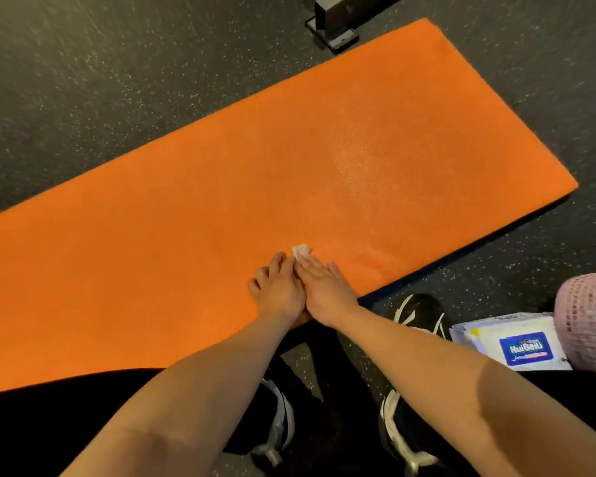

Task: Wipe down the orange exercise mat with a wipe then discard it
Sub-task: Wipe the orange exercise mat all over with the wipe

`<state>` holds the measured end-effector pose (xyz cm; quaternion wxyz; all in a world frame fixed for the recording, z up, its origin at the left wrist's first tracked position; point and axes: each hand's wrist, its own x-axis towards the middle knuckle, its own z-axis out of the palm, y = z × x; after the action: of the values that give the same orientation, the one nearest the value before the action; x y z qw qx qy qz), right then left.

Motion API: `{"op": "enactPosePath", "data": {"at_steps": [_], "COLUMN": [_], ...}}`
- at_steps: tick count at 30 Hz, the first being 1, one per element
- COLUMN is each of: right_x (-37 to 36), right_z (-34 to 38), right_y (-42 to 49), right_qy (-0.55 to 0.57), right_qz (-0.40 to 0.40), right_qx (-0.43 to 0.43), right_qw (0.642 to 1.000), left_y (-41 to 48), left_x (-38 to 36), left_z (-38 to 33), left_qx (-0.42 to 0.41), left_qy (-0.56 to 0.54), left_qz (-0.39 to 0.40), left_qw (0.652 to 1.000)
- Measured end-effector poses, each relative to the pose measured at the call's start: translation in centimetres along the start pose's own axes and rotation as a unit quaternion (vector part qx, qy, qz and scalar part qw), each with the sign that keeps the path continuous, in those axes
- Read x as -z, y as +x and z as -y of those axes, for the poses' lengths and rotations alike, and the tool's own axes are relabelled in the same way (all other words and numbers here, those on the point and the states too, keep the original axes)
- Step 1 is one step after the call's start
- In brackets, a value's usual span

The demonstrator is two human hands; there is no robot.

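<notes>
Pressing down now: right hand (325, 287), fingers straight, pins the wipe (300, 251) to the orange mat (289, 149) near its front edge, left hand (278, 287) flat alongside. Wipe looks thin and limp; pinch its exposed corner.

left hand (280, 291) and right hand (326, 291) flat, side by side

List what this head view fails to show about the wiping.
All head view.
- Small white wipe: mostly under the right hand; one corner shows.
- Flat orange foam exercise mat: left end cut off by frame edge.
- White blue-labelled wipes packet: partly behind pink mesh object; small print unreadable.
</notes>
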<state>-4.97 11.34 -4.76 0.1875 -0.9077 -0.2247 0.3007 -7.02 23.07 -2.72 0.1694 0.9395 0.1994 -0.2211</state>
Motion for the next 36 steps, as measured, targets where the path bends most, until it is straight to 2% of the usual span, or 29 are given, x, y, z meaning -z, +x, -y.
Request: {"op": "enactPosePath", "data": {"at_steps": [2,4,7,9,11,14,16,18,21,22,24,29,31,33,36], "right_x": [0.7,2.1,4.2,4.3,3.4,1.5,1.9,3.0,4.3,4.3,3.5,0.7,1.0,2.0,3.7], "right_z": [-1.4,-3.5,-5.9,-5.4,-3.5,-1.3,-2.4,-4.6,-7.3,-7.4,-5.8,-1.5,-2.5,-4.0,-5.4], "right_y": [0.6,1.2,2.1,2.7,2.7,1.8,1.8,2.2,1.8,1.8,1.8,0.7,0.7,1.2,2.2], "right_qy": [-0.018,-0.05,-0.028,0.004,0.012,-0.033,-0.065,-0.09,-0.061,-0.047,-0.027,-0.038,-0.063,-0.083,-0.015], "right_qz": [0.005,-0.002,-0.029,-0.034,-0.023,0.015,0.022,0.003,-0.04,-0.043,-0.032,-0.001,0.009,-0.002,-0.04], "right_qx": [0.01,-0.022,-0.165,-0.218,-0.173,-0.013,0.026,-0.011,-0.173,-0.2,-0.198,-0.019,0.005,-0.03,-0.164], "right_qw": [1.0,0.999,0.985,0.975,0.985,0.999,0.997,0.996,0.982,0.978,0.979,0.999,0.998,0.996,0.986], "left_y": [0.6,1.1,1.4,1.6,1.7,1.6,1.4,1.3,1.2,1.2,1.1,0.9,0.8,0.8,0.9], "left_x": [-0.2,-0.4,-0.5,-0.6,-0.8,-1.0,-1.1,-1.1,-1.0,-1.0,-1.1,-1.1,-1.1,-0.9,-0.9], "left_z": [0.2,0.4,0.4,0.4,0.6,1.1,1.3,1.5,1.4,1.3,1.3,1.3,1.3,1.3,1.2], "left_qx": [-0.001,-0.007,-0.005,-0.002,-0.011,-0.023,-0.038,-0.051,-0.057,-0.056,-0.053,-0.051,-0.055,-0.059,-0.051], "left_qy": [0.008,0.015,0.004,0.001,0.011,0.016,0.029,0.045,0.053,0.055,0.06,0.047,0.045,0.043,0.037], "left_qz": [0.012,0.024,0.031,0.042,0.054,0.058,0.057,0.06,0.065,0.065,0.063,0.068,0.067,0.062,0.06], "left_qw": [1.0,1.0,0.999,0.999,0.998,0.998,0.997,0.996,0.995,0.995,0.995,0.995,0.995,0.995,0.996]}}
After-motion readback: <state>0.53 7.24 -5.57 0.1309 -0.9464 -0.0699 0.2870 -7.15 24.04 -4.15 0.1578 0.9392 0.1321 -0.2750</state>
